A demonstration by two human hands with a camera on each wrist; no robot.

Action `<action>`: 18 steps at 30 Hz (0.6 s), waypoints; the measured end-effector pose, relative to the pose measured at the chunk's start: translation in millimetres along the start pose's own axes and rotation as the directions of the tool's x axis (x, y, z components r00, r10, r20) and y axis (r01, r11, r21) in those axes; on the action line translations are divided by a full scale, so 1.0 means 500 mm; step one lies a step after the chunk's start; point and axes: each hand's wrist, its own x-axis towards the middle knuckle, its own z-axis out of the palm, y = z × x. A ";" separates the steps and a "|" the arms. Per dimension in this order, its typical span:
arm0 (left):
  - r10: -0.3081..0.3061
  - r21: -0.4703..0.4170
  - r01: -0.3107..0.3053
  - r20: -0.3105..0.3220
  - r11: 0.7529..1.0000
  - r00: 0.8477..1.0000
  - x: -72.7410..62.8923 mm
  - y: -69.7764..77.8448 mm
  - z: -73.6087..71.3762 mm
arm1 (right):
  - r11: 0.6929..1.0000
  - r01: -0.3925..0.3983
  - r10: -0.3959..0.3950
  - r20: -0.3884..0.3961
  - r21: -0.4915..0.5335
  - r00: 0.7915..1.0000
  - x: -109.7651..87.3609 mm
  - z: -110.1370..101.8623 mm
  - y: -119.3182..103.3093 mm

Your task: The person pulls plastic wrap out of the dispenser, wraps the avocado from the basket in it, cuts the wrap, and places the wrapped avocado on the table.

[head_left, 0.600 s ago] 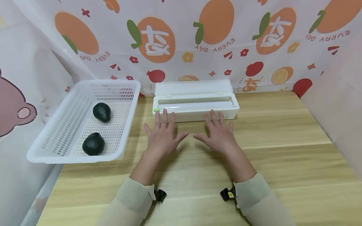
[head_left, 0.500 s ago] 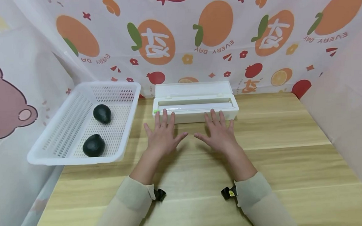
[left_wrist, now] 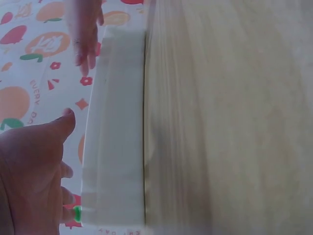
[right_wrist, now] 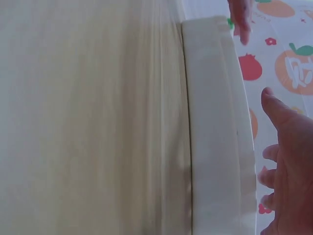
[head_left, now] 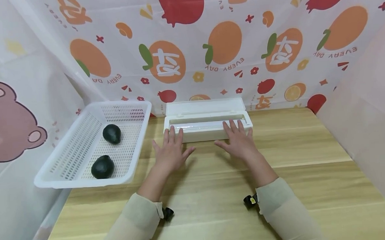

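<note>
A white cling film dispenser box (head_left: 198, 136) stands at the back of the table with its lid (head_left: 204, 106) raised. Inside lies a pale roll (head_left: 202, 125). My left hand (head_left: 169, 155) is spread palm down, fingertips at the box's front left edge. Next to those fingertips, a green slider (left_wrist: 77, 213) shows in the left wrist view. My right hand (head_left: 240, 143), fingers spread too, reaches over the front right edge, with its fingertips overlapping the opening in the head view. Neither hand grips anything.
A white perforated basket (head_left: 137, 144) stands on the left, holding two dark green avocados (head_left: 111, 134). Behind the box hangs a fruit-printed cloth (head_left: 195, 84). Bare wooden table (head_left: 212, 205) lies between the forearms.
The head view has tilted upward, so everything sits lower in it. My right hand has moved right and forward over the box's edge; my left has shifted slightly left, over the green slider.
</note>
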 end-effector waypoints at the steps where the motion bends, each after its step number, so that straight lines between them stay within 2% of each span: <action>1: -0.002 -0.001 0.002 -0.004 1.000 1.000 0.000 0.000 -0.001 | 1.000 0.002 -0.002 0.002 -0.007 1.000 0.003 -0.003 0.005; 6: -0.016 0.015 0.016 -0.001 1.000 1.000 -0.001 0.002 -0.013 | 0.998 0.035 -0.033 0.042 -0.053 0.999 0.019 -0.020 0.027; 10: -0.010 0.044 0.010 -0.003 0.999 1.000 0.009 0.012 -0.046 | 0.991 0.098 -0.092 0.064 -0.096 0.994 0.039 -0.036 0.038; 14: 0.039 0.090 -0.038 -0.015 0.995 0.999 0.033 0.021 -0.093 | 0.982 0.157 -0.153 0.050 -0.104 0.987 0.059 -0.054 0.042; 18: 0.119 0.122 -0.116 -0.018 0.986 0.993 0.062 0.021 -0.131 | 0.974 0.206 -0.205 0.025 -0.089 0.978 0.075 -0.070 0.044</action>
